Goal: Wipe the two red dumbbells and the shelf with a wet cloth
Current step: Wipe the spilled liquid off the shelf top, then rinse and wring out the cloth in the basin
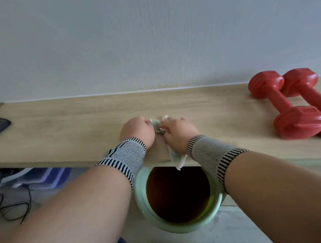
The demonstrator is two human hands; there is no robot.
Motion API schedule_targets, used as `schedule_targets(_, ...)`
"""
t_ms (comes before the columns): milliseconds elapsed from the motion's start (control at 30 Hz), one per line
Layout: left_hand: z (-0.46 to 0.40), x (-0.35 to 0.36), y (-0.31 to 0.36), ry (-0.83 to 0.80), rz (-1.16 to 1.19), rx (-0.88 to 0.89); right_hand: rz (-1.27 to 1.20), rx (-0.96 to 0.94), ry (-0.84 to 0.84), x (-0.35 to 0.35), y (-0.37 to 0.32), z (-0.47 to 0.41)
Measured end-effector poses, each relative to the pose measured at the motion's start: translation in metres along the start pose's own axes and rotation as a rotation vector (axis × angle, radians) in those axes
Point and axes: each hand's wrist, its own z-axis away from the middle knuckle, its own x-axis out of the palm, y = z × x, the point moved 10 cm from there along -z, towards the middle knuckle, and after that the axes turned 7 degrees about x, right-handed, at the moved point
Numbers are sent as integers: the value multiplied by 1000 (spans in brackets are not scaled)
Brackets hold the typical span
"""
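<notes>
Matt wood-grain shelf point(65, 131), 2 glossy, perhaps plastic-coated dumbbells point(287, 105), cloth point(157, 125)

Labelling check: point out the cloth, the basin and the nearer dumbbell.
cloth point(157, 125): head view, bunched part between the two hands.
basin point(143, 208): head view, green left rim.
nearer dumbbell point(282, 98): head view, middle of its handle.

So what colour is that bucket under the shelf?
The bucket is pale green, dark inside; the head view shows it below the shelf.
</notes>
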Motion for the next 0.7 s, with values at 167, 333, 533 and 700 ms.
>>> schedule_targets(167, 64, 37, -5, -264, 808, -290, -399, 105, 152, -33, 5, 61)
schedule_targets(333, 124, 62, 15, -488, 1257, -386, -575, 57, -33, -26, -5, 115)
schedule_targets(533, 152, 76, -2, -413, 1232, -414, -477, 162, -106, -5, 26, 142)
schedule_targets(700, 151, 107, -11, -532, 1142, -337, -542, 396, -88, 28, 76, 139)
